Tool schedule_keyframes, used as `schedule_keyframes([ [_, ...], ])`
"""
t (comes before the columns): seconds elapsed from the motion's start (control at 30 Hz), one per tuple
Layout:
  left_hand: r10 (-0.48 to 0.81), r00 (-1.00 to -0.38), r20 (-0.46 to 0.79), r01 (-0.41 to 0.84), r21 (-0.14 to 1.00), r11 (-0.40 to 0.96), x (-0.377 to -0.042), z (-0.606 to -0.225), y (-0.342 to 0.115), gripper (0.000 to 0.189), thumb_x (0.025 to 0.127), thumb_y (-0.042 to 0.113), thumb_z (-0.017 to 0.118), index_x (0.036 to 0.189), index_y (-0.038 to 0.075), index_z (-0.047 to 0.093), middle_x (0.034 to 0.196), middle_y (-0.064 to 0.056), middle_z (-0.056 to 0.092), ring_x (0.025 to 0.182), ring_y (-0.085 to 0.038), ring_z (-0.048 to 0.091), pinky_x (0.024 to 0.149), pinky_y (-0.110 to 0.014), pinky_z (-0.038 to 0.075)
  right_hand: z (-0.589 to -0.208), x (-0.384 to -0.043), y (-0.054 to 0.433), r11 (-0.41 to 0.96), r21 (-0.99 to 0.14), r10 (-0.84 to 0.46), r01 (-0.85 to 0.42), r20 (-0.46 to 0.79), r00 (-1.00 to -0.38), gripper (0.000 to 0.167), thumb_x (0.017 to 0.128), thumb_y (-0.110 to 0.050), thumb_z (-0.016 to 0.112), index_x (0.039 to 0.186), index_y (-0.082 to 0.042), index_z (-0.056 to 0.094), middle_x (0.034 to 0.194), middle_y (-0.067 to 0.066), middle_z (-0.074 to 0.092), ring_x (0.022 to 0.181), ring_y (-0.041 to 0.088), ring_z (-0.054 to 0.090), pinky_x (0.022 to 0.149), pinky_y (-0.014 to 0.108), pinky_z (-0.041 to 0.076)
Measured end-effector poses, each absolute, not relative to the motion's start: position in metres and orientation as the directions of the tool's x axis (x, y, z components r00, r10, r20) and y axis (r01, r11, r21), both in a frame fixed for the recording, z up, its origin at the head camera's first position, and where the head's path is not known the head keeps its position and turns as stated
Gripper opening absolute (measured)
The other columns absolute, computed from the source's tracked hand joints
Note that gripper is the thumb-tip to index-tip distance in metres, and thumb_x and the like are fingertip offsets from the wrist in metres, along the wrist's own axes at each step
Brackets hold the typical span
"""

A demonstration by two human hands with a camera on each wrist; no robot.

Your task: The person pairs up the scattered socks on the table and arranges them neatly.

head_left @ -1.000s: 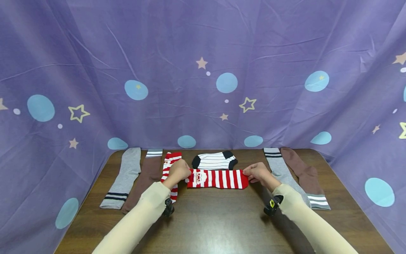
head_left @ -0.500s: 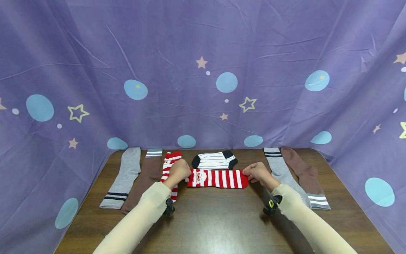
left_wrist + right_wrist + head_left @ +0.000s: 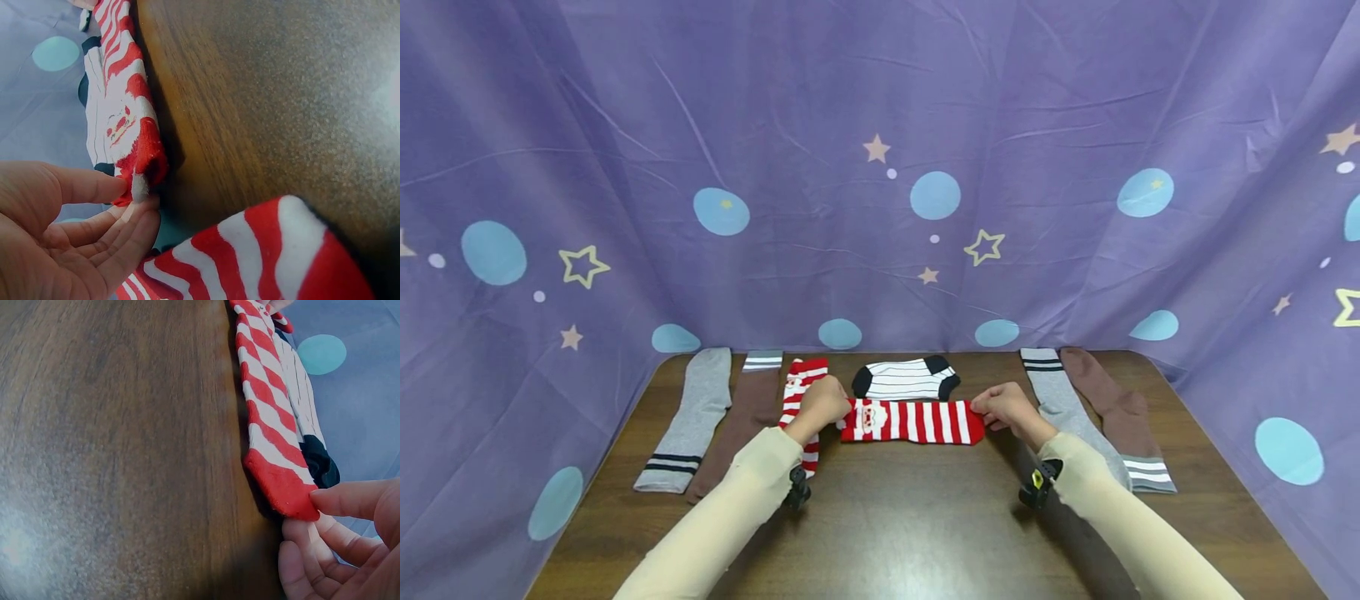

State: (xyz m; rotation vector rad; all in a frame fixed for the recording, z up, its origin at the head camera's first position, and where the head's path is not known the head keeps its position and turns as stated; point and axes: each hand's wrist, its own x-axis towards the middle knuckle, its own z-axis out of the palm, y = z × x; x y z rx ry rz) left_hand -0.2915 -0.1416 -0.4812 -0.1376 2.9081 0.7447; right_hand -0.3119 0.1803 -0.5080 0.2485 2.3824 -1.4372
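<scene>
Barely any motion since the earlier frame: view nudged slightly, both hands still on the striped sock

Red-and-white striped sock [image 3: 917,422] lies crosswise near the far-middle of the table [image 3: 887,521], held at both ends, bearded face print at left, toe at right. Can't tell if its underside touches the wood.

Left hand [image 3: 823,402]: nearly closed, thumb against fingers, pinching the cuff end. Right hand [image 3: 1009,406]: thumb-and-finger pinch on the red toe, other fingers bent beneath, gap almost nil.

Pose: both forearms come in from the near edge and angle inward, hands facing each other. Cream sleeves [image 3: 718,504], black device on each wrist.

Around: second striped sock [image 3: 796,387] runs under the left hand and forearm, partly hidden. White sock with black toe and heel [image 3: 902,380] sits just beyond the held one. Grey sock [image 3: 1063,396] is right of the right hand.
</scene>
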Motion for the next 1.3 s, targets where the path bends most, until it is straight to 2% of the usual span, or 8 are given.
schedule_keyframes([
  [0.3, -0.044, -0.988, -0.145, -0.109, 0.478, 0.872, -0.294, -0.479, -0.142, 0.033, 0.078, 0.001, 0.064, 0.052, 0.015, 0.049, 0.046, 0.004, 0.051, 0.046, -0.012, 0.051, 0.045, -0.023, 0.031, -0.506, -0.313, 0.178, 0.466, -0.824, -0.028, 0.322, -0.378, -0.926, 0.018, 0.092, -0.008, 0.068, 0.103, 0.006, 0.073, 0.077, 0.002, 0.071, 0.065, 0.012, 0.063, 0.062, 0.031, 0.055],
  [0.5, -0.026, -0.990, -0.138, -0.093, 0.508, 0.856, -0.292, -0.478, -0.144, 0.042, 0.078, -0.002, 0.062, 0.047, 0.016, 0.040, 0.043, 0.005, 0.042, 0.042, -0.010, 0.047, 0.043, -0.021, 0.025, -0.508, -0.313, 0.177, 0.451, -0.833, -0.024, 0.322, -0.372, -0.928, 0.018, 0.093, -0.007, 0.067, 0.104, 0.006, 0.072, 0.080, 0.002, 0.072, 0.067, 0.012, 0.065, 0.063, 0.031, 0.056],
  [0.73, 0.035, -0.995, -0.092, -0.020, 0.536, 0.844, -0.285, -0.479, -0.148, 0.046, 0.076, 0.001, 0.062, 0.045, 0.019, 0.035, 0.044, 0.008, 0.029, 0.045, -0.008, 0.027, 0.045, -0.021, 0.017, -0.507, -0.307, 0.176, 0.467, -0.832, -0.003, 0.298, -0.338, -0.941, 0.018, 0.092, -0.008, 0.068, 0.103, 0.006, 0.072, 0.078, 0.001, 0.070, 0.066, 0.010, 0.062, 0.062, 0.031, 0.055],
  [0.8, 0.048, -0.996, -0.076, 0.000, 0.535, 0.845, -0.285, -0.478, -0.149, 0.042, 0.076, 0.001, 0.062, 0.047, 0.019, 0.037, 0.046, 0.008, 0.030, 0.048, -0.008, 0.027, 0.046, -0.022, 0.018, -0.507, -0.306, 0.174, 0.469, -0.838, 0.005, 0.281, -0.315, -0.949, 0.016, 0.091, -0.007, 0.068, 0.101, 0.005, 0.072, 0.075, -0.001, 0.068, 0.065, 0.009, 0.060, 0.060, 0.029, 0.053],
  [0.9, 0.067, -0.997, -0.039, 0.036, 0.531, 0.847, -0.287, -0.472, -0.153, 0.026, 0.076, 0.004, 0.064, 0.055, 0.014, 0.051, 0.054, 0.006, 0.043, 0.054, -0.010, 0.037, 0.050, -0.023, 0.027, -0.502, -0.305, 0.171, 0.458, -0.857, 0.023, 0.237, -0.255, -0.967, 0.014, 0.087, -0.003, 0.066, 0.097, 0.006, 0.071, 0.070, -0.003, 0.063, 0.062, 0.008, 0.055, 0.056, 0.025, 0.046],
  [1.0, 0.104, -0.995, 0.008, 0.092, 0.543, 0.834, -0.292, -0.461, -0.158, 0.006, 0.080, 0.008, 0.066, 0.076, 0.005, 0.069, 0.070, -0.002, 0.064, 0.066, -0.014, 0.056, 0.058, -0.028, 0.044, -0.495, -0.303, 0.166, 0.451, -0.875, 0.028, 0.174, -0.181, -0.983, 0.014, 0.085, -0.001, 0.065, 0.096, 0.007, 0.070, 0.068, -0.002, 0.061, 0.061, 0.009, 0.053, 0.053, 0.023, 0.042],
  [1.1, 0.153, -0.986, 0.067, 0.164, 0.566, 0.808, -0.300, -0.451, -0.165, 0.019, 0.084, 0.010, 0.066, 0.098, 0.001, 0.075, 0.089, -0.009, 0.075, 0.082, -0.022, 0.069, 0.073, -0.033, 0.055, -0.485, -0.303, 0.159, 0.448, -0.885, 0.021, 0.129, -0.133, -0.991, 0.016, 0.088, -0.002, 0.065, 0.100, 0.008, 0.070, 0.072, 0.002, 0.064, 0.065, 0.014, 0.057, 0.055, 0.025, 0.045],
  [1.3, 0.222, -0.959, 0.174, 0.282, 0.605, 0.744, -0.315, -0.435, -0.184, 0.019, 0.089, 0.010, 0.062, 0.099, 0.002, 0.076, 0.090, -0.012, 0.075, 0.083, -0.022, 0.069, 0.074, -0.033, 0.054, -0.470, -0.301, 0.141, 0.392, -0.914, -0.003, 0.105, -0.115, -0.993, 0.023, 0.091, -0.003, 0.064, 0.111, 0.010, 0.068, 0.091, 0.011, 0.072, 0.076, 0.019, 0.066, 0.065, 0.033, 0.056],
])
